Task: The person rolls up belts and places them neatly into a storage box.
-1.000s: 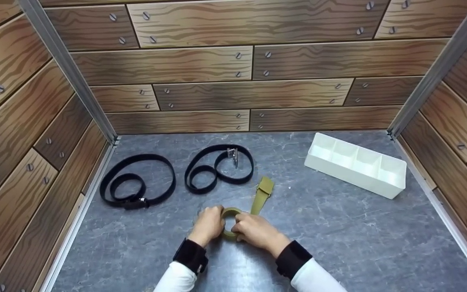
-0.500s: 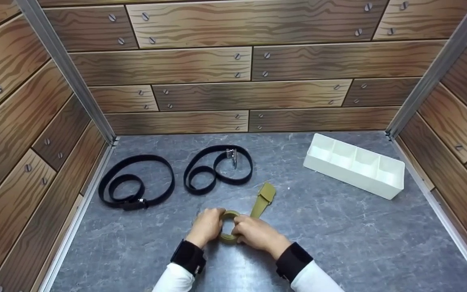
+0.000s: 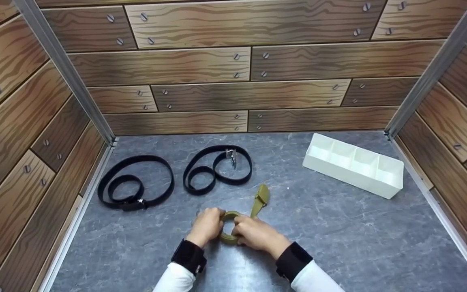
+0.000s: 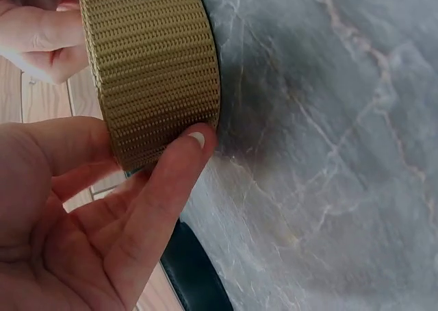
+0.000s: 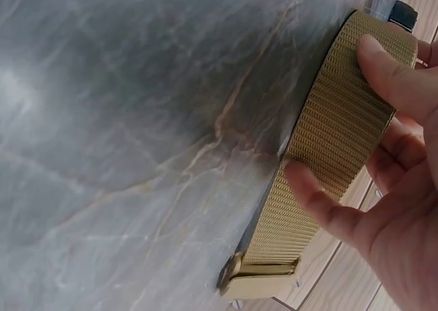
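Observation:
An olive webbing belt [image 3: 229, 239] stands on its edge in a round coil, held between both hands in the head view. My left hand [image 3: 206, 225] grips the coil's left side; in the left wrist view its thumb [image 4: 179, 162] presses the ribbed outer face. On the other side my right hand [image 3: 258, 232] pinches the coil, with the fingertips partly inside the ring. A short straight tail leads from the right hand to the metal buckle [image 3: 262, 194]. In the right wrist view, one right finger [image 5: 318, 198] lies along the belt's outer face near that tail.
Two black belts lie loosely coiled beyond the hands: one at the left [image 3: 168, 190], another in the middle [image 3: 201, 149] with a silver buckle. A white box [image 3: 349, 179] with several compartments stands at the back right. Wood-patterned walls [image 3: 201, 65] enclose the grey surface.
The coil has shifted slightly toward me. The buckle end has also come nearer, then turned and swung a little left. Both hands keep their hold.

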Demonstrator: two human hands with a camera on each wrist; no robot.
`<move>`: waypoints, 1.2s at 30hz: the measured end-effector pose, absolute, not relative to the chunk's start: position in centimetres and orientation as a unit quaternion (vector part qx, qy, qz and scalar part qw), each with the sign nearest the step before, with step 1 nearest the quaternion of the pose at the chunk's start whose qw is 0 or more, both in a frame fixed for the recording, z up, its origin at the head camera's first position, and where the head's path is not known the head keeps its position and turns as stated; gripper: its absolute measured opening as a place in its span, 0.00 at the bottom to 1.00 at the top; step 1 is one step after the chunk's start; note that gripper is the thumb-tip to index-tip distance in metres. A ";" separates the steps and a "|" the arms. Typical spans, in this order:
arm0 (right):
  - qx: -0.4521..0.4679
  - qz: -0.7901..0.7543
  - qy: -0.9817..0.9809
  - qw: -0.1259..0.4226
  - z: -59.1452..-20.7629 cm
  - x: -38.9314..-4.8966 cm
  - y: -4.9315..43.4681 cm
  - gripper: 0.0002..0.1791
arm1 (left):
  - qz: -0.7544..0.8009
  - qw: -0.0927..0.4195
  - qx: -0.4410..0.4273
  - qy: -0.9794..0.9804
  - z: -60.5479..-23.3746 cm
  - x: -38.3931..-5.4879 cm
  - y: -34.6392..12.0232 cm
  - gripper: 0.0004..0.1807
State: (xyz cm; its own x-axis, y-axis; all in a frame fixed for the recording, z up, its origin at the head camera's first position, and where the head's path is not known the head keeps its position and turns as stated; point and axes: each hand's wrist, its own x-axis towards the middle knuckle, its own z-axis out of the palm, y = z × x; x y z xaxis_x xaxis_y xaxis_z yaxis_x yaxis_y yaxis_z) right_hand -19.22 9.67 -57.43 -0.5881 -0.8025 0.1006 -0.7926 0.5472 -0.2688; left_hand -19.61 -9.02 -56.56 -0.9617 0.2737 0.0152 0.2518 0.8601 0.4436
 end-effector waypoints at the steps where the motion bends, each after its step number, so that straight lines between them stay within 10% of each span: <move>1: -0.456 -0.140 0.879 0.015 -57.4 -19.2 9.6 0.05 | 0.227 0.022 0.138 0.964 -56.6 -19.6 -9.0 0.04; 36: -0.456 -0.154 0.876 0.007 -57.6 -19.9 9.8 0.04 | 0.248 -0.006 0.091 0.964 -57.2 -19.6 -9.4 0.05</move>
